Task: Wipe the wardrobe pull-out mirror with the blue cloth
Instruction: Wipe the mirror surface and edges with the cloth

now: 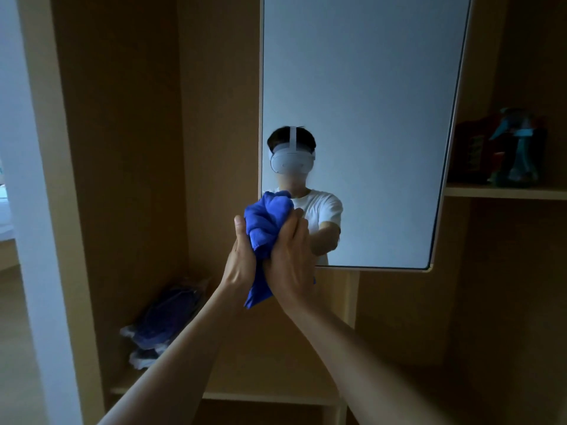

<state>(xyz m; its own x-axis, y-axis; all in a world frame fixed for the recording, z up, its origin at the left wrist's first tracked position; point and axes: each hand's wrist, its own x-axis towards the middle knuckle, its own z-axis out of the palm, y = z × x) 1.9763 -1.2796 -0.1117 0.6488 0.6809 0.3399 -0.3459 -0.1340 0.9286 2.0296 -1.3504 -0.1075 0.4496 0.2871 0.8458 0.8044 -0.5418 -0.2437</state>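
1. I saw the left grip and the right grip both wrapped round the blue cloth, bunched at the 7 o'clock corner of the mirror. I could not tell whether it touched the glass.
2. Wadded so tightly, the cloth could have smeared streaks rather than cleaned.
3. Hard pressing might have pushed the pull-out mirror back or swung it.
4. A wide sweep toward 3 o'clock risked knocking the bottle on the shelf.

Your arms stretched forward and up, forearms converging. Your left hand and right hand face each other, both gripping bunched cloth between palms; left thumb upright.
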